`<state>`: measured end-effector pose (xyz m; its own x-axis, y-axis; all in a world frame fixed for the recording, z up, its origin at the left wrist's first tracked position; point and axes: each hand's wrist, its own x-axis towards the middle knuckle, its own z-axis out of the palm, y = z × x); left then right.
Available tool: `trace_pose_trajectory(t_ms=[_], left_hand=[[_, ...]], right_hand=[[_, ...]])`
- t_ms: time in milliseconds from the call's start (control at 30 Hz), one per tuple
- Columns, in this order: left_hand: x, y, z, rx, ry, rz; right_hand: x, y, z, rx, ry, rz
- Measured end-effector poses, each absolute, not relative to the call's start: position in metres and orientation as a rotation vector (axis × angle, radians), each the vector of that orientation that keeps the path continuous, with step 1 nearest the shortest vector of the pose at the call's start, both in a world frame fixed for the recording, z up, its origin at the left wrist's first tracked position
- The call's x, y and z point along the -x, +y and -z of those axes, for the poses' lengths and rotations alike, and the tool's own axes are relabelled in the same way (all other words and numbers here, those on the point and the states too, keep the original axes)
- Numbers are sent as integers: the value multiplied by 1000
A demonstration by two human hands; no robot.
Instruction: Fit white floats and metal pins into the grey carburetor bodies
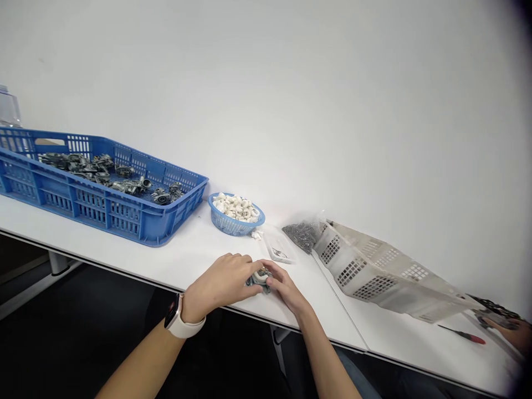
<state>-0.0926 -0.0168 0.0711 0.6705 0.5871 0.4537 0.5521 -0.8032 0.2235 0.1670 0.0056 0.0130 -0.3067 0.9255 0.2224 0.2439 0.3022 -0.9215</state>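
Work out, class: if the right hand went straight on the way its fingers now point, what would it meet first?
The right hand would first meet the small metal part at its fingertips, then probably the left hand just beyond, though depth is hard to judge.

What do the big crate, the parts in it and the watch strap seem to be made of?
Crate: blue moulded plastic, slightly shiny, judging by its ribbed, slotted walls.
Parts: grey metal, probably cast, from their dull gleam.
Strap: smooth, pale and seamless, so likely rubber or silicone.
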Motion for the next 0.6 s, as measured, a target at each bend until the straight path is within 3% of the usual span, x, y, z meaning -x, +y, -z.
trace_pose_trajectory(t_ms=[600], left_hand=[[99,-19,-78,-2784,1005,-745]], right_hand=[[-165,3,-14,1122,-1854,-861]])
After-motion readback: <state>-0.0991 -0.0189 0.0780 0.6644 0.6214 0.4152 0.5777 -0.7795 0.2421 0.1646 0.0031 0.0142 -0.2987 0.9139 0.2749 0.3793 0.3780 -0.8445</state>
